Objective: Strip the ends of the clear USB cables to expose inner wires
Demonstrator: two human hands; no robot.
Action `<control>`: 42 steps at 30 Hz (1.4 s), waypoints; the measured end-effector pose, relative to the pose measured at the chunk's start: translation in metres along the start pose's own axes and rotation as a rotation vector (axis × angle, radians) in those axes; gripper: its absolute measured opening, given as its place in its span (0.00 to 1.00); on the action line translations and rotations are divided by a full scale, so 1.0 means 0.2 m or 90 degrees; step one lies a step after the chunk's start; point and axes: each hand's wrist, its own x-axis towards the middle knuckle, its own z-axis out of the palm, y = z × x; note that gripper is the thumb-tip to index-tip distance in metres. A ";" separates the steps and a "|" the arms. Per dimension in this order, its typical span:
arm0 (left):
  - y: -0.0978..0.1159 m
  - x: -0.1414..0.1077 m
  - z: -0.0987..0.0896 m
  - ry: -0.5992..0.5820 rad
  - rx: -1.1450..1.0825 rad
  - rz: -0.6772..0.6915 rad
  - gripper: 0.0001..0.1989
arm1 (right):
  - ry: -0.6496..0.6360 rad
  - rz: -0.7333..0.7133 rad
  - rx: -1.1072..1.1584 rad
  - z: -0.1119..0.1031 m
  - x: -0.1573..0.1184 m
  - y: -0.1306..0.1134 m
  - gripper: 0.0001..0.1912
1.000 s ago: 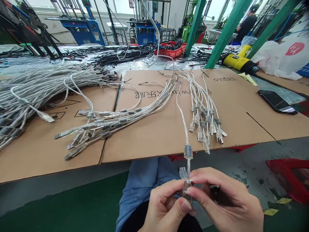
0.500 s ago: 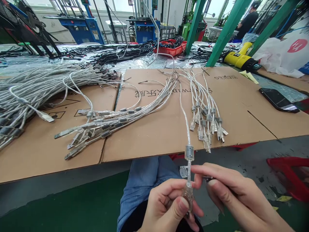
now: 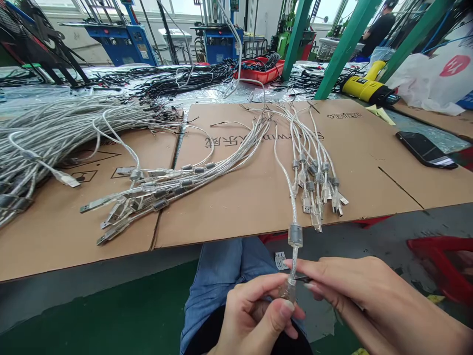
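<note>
In the lower middle, my left hand (image 3: 264, 310) is closed on the clear plug end of a USB cable (image 3: 294, 235). The cable runs up past its grey ferrite bead onto the cardboard. My right hand (image 3: 351, 286) pinches a small thin dark tool (image 3: 303, 279), blade-like but mostly hidden, whose tip is at the cable just above the plug. Its index finger stretches behind the cable. Beyond it, a bunch of clear USB cables (image 3: 314, 182) hangs toward the cardboard's front edge. Another bunch of USB cables (image 3: 177, 190) lies to the left.
Cardboard (image 3: 221, 217) covers the bench. A large heap of cables (image 3: 66, 133) fills the left. To the right are a phone (image 3: 424, 149), a yellow heat gun (image 3: 364, 88) and a plastic bag (image 3: 424, 84). Green posts (image 3: 343, 49) rise behind. A person (image 3: 380, 32) is far back.
My right hand has moved slightly left and down, bringing the dark tool against the cable by the plug. The cable and its bead have shifted a little right.
</note>
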 end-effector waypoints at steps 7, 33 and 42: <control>0.00 0.01 0.00 0.025 0.016 0.019 0.13 | -0.050 0.022 0.042 -0.03 0.00 -0.02 0.14; 0.06 0.02 0.02 -0.030 -0.089 -0.144 0.11 | -0.062 0.018 0.050 -0.03 -0.04 -0.01 0.21; 0.05 0.01 0.01 -0.011 -0.018 -0.132 0.11 | -0.051 -0.006 -0.015 -0.02 -0.02 -0.02 0.17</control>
